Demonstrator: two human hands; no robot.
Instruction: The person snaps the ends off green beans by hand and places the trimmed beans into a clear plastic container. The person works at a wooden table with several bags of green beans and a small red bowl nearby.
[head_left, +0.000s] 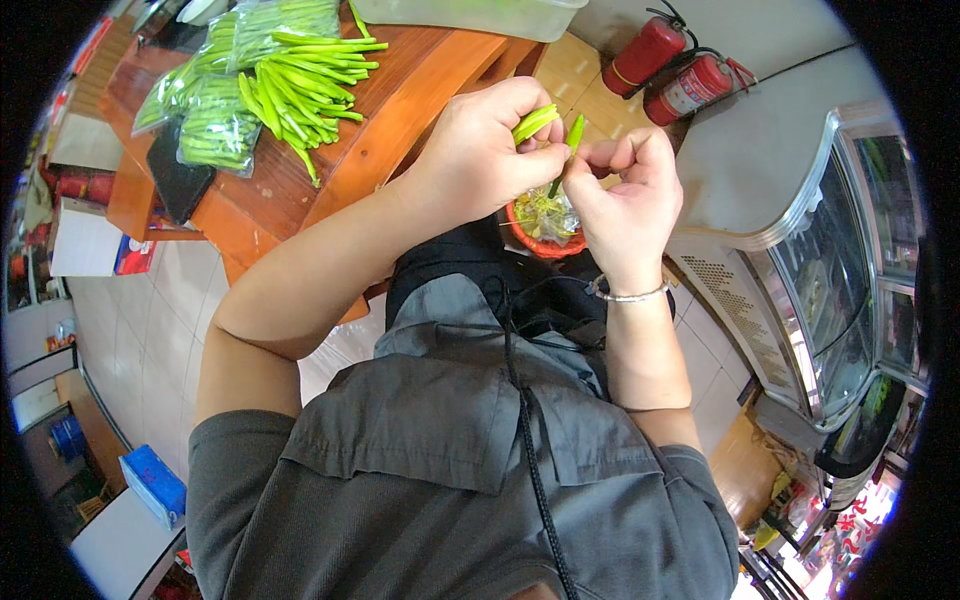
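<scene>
My left hand (502, 150) is curled around a small bunch of cut green vegetable pieces (535, 124), which look like beans. Its thumb tip also meets a single green bean (574, 135) standing nearly upright between both hands. On the other side, my right hand (630, 184) pinches that same bean with thumb and fingers. Below them is a red-orange basket (551, 249), lined with clear plastic, holding thin yellow-green scraps (538, 211). To the left, a loose pile of green beans (304, 94) lies on a wooden table (409, 94).
Clear bags of green beans (217, 135) lie beside the pile, near a black flat object (176, 172). A translucent plastic bin (480, 15) stands at the table's far edge. Two red fire extinguishers (645, 56) are by the wall. A glass-fronted display cabinet (825, 262) stands at right.
</scene>
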